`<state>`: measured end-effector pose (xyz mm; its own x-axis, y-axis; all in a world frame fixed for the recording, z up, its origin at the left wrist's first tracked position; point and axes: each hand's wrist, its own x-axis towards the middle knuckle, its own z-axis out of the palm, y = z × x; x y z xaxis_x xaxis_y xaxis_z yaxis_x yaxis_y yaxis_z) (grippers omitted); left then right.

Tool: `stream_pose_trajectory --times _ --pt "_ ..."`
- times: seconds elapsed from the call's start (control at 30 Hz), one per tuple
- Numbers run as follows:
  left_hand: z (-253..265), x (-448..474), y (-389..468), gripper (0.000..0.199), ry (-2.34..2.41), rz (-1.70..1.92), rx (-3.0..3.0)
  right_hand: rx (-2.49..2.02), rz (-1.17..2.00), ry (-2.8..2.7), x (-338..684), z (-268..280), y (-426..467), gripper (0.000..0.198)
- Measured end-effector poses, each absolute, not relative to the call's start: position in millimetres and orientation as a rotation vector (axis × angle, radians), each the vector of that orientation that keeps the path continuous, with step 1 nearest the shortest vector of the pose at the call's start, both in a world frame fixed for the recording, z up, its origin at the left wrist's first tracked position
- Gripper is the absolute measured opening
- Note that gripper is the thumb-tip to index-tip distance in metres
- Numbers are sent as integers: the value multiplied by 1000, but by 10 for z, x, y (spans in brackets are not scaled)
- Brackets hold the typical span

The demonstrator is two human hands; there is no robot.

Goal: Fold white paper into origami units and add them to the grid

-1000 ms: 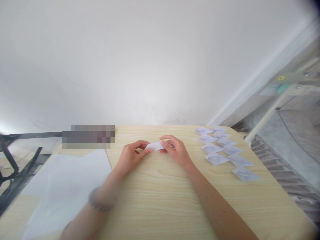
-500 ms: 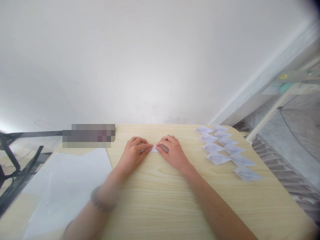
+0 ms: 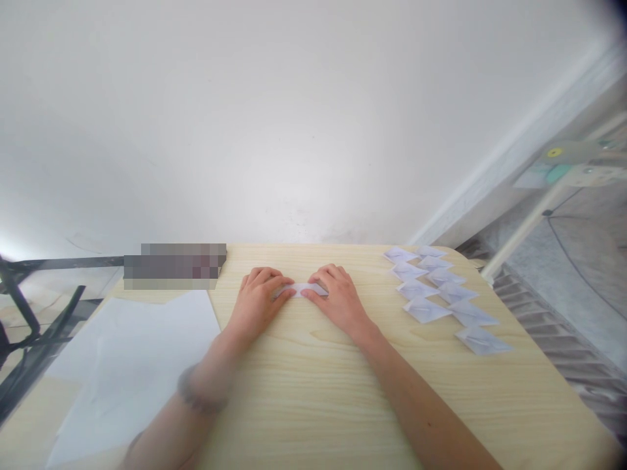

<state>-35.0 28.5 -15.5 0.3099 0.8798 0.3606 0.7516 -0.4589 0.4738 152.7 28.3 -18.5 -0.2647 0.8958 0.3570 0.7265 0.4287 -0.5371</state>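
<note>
A narrow strip of folded white paper [image 3: 298, 290] lies across the middle of the table between my hands. My left hand [image 3: 262, 297] grips its left end, thumb at the near edge and fingers curled over the far side. At the right end, my right hand [image 3: 337, 295] grips the strip in the same way, with its thumb pointing inward. The thumbs are a short gap apart, and the paper's middle shows between them. Parts of both ends are hidden under the fingers.
On the right of the wooden table [image 3: 304, 391], several folded white paper pieces [image 3: 426, 310] lie in two slanting columns. Loose white sheets [image 3: 137, 365] cover the left side. A pixelated dark object [image 3: 171, 266] sits at the back left, before a white wall [image 3: 294, 130].
My hands have drawn slightly apart along the paper, and more of the strip now shows between and beneath them. The folded pieces and sheets stay where they were.
</note>
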Motion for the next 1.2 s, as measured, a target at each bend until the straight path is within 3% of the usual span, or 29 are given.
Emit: stream_pose_trajectory --times 0.3,1.2 --pt "-34 -299 213 15 1271 894 1999 -1149 623 -2006 1557 -128 238 8" --pt "19 -297 189 9 1118 1111 2195 -1034 333 -2061 1547 -87 203 12"
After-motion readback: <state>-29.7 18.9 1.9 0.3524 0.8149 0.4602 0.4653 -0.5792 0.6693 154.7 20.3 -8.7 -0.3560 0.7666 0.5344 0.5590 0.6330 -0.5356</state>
